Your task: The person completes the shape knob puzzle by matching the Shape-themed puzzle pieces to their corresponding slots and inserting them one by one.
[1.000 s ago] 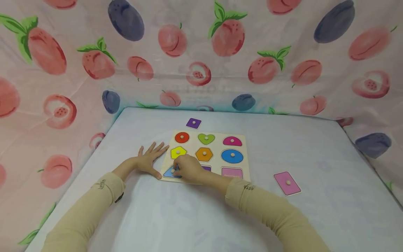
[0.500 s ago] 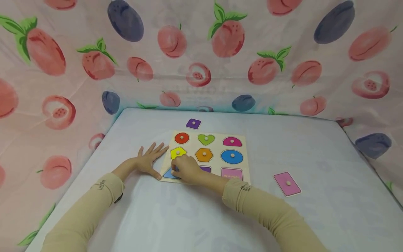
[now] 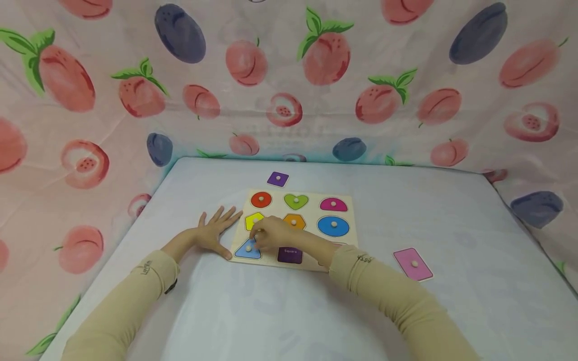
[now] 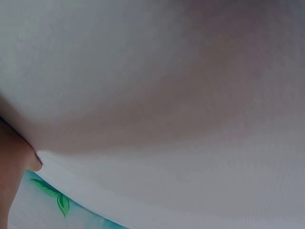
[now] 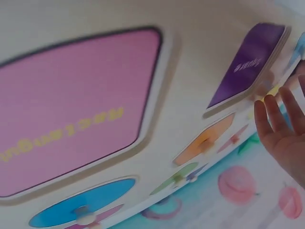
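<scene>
My left hand (image 3: 211, 234) lies with fingers spread on the white table, fingertips and thumb at the left edge of a wooden shape puzzle board (image 3: 271, 259). My right hand (image 3: 273, 233) hovers over the board's lower left with relaxed fingers and holds nothing. Just left of its fingertips, the blue triangle piece (image 3: 242, 252) sits in its slot, knob showing. The purple square slot (image 3: 290, 255) beside it has no piece. In the right wrist view, several loosely extended fingers (image 5: 286, 112) show, and the pink rectangle slot (image 5: 81, 90) has no piece. The right forearm partly covers that slot in the head view.
A purple square piece (image 3: 277, 179) lies behind the board, and a pink rectangle piece (image 3: 413, 264) lies to its right. Knobbed pieces fill the upper rows, among them a red circle (image 3: 261, 201) and a blue oval (image 3: 333, 228). A fruit-print cloth (image 3: 253, 115) hangs behind.
My right hand has let go of the triangle's knob and moved up and slightly right, exposing the triangle and the square slot. The left hand stays in place.
</scene>
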A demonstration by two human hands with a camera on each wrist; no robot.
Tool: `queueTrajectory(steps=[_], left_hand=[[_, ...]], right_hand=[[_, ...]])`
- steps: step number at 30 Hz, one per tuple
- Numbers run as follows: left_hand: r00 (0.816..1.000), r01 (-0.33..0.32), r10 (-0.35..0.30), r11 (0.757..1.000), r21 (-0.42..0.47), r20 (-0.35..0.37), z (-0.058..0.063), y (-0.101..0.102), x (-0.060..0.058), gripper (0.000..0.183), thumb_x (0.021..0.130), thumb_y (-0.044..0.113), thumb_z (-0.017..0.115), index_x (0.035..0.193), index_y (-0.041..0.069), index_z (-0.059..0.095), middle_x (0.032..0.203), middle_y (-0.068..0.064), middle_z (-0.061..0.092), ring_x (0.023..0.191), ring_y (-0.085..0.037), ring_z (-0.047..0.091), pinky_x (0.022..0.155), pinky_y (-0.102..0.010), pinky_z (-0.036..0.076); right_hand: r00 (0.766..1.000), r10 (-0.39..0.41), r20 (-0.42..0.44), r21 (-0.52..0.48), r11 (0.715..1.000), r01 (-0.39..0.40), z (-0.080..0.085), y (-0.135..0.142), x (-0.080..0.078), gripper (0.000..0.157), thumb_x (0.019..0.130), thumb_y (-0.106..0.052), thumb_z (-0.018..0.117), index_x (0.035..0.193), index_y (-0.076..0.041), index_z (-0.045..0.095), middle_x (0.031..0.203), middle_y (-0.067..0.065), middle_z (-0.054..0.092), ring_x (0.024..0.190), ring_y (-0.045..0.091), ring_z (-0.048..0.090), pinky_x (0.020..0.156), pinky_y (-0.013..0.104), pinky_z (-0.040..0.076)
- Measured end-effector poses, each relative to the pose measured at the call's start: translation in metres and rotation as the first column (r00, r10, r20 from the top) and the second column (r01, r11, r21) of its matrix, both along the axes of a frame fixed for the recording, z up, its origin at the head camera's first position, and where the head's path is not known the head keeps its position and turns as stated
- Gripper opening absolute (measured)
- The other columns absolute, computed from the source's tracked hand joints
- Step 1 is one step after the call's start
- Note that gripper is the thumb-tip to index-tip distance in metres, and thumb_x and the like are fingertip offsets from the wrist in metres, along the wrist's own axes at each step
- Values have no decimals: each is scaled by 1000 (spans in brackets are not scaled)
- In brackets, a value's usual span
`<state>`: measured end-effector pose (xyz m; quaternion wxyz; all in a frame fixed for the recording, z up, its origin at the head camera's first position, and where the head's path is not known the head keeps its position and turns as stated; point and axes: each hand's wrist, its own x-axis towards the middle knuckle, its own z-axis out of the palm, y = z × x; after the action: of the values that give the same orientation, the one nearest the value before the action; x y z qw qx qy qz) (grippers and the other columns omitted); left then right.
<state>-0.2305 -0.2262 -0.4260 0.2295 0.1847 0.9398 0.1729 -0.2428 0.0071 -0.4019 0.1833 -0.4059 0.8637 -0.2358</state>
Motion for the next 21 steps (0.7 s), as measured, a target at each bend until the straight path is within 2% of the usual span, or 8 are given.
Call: queueTrajectory(steps=[2, 6, 12, 17, 21], left_hand=[[1000, -7, 7, 1000, -14, 3, -1, -1, -1, 121, 64, 55, 79, 152, 14, 5, 159, -16, -8, 142, -44, -16, 103, -72, -14], [1000, -17, 17, 1000, -25, 6, -1, -2, -1, 121, 65, 54, 79, 152, 14, 4, 159, -15, -9, 143, -43, -17, 103, -72, -15], [999, -31, 32, 999, -33, 12, -1, -2, -2, 121, 65, 54, 79, 152, 16, 4, 159, -14, -9, 143, -42, -17, 104, -71, -16], [1000, -24, 24, 999, -42, 0, -4, -2, -3, 120, 65, 54, 78, 152, 17, 4, 160, -13, -9, 143, -41, -17, 105, -70, -15], [1000, -27, 27, 999, -22, 0, -5, -1, -1, 120, 65, 52, 79, 152, 16, 6, 159, -14, -7, 143, -42, -16, 104, -71, -15]], right_hand=[[999, 13, 43, -45, 999, -11, 0, 5, -7, 21, 85, -16, 70, 104, -8, 70, 111, 6, 70, 98, 17, 62, 92, 28, 49], [993, 19, 117, -108, 994, -6, -1, 15, -20, 21, 87, -15, 67, 106, -7, 69, 114, 5, 68, 101, 19, 62, 91, 29, 50], [997, 24, 78, -167, 986, -11, 5, 25, -40, 22, 89, -13, 65, 108, -4, 68, 114, 9, 68, 108, 26, 61, 93, 34, 51], [995, -94, 46, -142, 985, 100, 6, 36, -56, 24, 90, -17, 64, 112, -7, 68, 117, 8, 67, 111, 27, 58, 91, 34, 52], [990, -138, 9, -110, 984, 138, 6, 42, -70, 27, 90, -18, 64, 116, -8, 66, 117, 8, 66, 110, 26, 57, 94, 35, 50]])
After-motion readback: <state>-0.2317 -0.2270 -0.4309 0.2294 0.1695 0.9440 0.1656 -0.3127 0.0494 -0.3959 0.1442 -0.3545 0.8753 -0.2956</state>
